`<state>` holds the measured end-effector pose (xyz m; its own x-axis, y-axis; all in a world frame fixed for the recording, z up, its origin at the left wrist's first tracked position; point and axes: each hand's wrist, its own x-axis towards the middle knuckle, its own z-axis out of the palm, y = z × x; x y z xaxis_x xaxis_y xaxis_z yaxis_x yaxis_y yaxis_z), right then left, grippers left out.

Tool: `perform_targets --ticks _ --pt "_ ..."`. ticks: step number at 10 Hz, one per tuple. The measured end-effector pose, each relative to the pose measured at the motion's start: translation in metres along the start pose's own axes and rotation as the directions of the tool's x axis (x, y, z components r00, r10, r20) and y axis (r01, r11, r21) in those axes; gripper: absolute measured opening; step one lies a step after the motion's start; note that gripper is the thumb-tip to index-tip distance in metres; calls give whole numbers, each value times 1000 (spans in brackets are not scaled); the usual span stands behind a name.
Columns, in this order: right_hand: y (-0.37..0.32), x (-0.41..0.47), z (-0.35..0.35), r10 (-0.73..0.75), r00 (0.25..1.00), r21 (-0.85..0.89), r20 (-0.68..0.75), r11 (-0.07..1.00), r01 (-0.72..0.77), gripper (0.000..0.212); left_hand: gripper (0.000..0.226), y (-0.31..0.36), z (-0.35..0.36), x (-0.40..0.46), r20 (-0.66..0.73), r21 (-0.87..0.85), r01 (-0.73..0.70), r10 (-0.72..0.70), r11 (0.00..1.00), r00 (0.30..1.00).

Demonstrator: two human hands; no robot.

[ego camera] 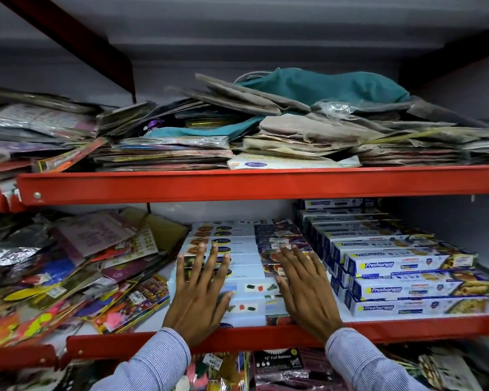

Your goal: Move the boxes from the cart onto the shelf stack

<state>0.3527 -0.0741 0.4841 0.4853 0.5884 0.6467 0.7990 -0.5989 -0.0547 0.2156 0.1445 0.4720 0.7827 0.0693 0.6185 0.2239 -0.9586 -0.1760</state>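
We see both hands laid flat on top of a stack of long pale boxes [237, 266] that sits on the middle shelf [407, 325] of a red metal rack. The left hand [202, 289] rests palm down with its fingers spread wide over the left part of the stack, gripping nothing; the right hand [304, 286] lies the same way on the right part, fingers parted and extended toward the back of the shelf, also holding nothing. Both wrists cross the red front lip of the shelf, and striped light-blue sleeves [158, 362] cover the forearms. The boxes lie lengthwise side to side, packed edge to edge in rows running back toward the wall, with printed food pictures on their right ends. Just beside them to the right stands a stepped pile of blue-and-white Freshwrapp boxes [407, 280], touching or nearly touching the stack under our hands; we cannot tell which. To the left of the stack lies a loose heap of colourful plastic-wrapped packets [68, 277], some of them leaning against the stack's left side. The upper shelf [237, 184] carries untidy piles of flat packets and dusty paper bags, with a teal cloth bag [322, 86] lying on top. Below the middle shelf more packets show, one labelled as a foil balloon [277, 359]. The cart is not in view.
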Motion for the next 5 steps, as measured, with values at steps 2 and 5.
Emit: perform_targets --ticks 2,5 --pt "0 0 11 10 999 -26 -48 1000 -11 54 69 -1 10 1 -20 41 -6 7 999 1000" --pt "-13 -6 19 12 987 -56 -161 998 -22 65 76 3 6 -4 -107 38 7 -3 999 994"
